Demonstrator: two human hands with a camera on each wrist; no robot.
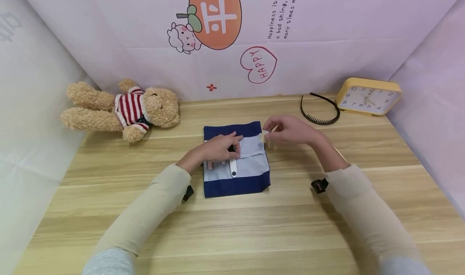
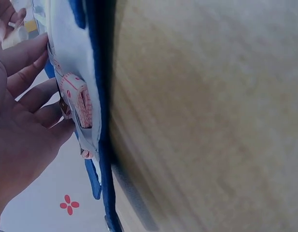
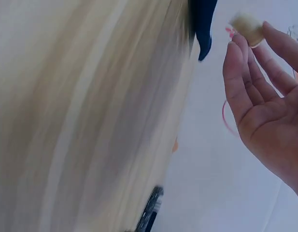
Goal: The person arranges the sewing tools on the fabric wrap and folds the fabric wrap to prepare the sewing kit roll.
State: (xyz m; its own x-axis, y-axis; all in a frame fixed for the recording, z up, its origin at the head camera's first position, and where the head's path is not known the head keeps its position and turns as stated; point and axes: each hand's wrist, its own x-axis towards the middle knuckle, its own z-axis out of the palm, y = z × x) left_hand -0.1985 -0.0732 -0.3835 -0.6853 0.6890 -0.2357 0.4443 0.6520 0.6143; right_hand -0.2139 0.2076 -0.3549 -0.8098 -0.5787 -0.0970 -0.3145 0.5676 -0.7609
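Note:
A blue-edged fabric organizer (image 1: 250,184) with pale pockets lies flat on the table. My left hand (image 1: 219,147) rests over its middle, fingertips at the pocket edge, thumb and index finger on either side of a dark part. Below the thumb lies a white strip-shaped tool (image 1: 233,168) with a black dot; its upper part is partly hidden. In the left wrist view, a folded red-and-white tape measure (image 2: 78,99) sticks out of a pocket. At the organizer's upper right, my right hand (image 1: 290,129) pinches a small cream-yellow cylinder (image 3: 248,29) between thumb and fingertips.
A teddy bear (image 1: 130,107) in a striped shirt lies at the back left. A black toothed headband (image 1: 323,121) and a yellow clock (image 1: 370,97) are at the back right. A printed white backdrop (image 1: 319,65) rises behind the wooden table (image 1: 225,234).

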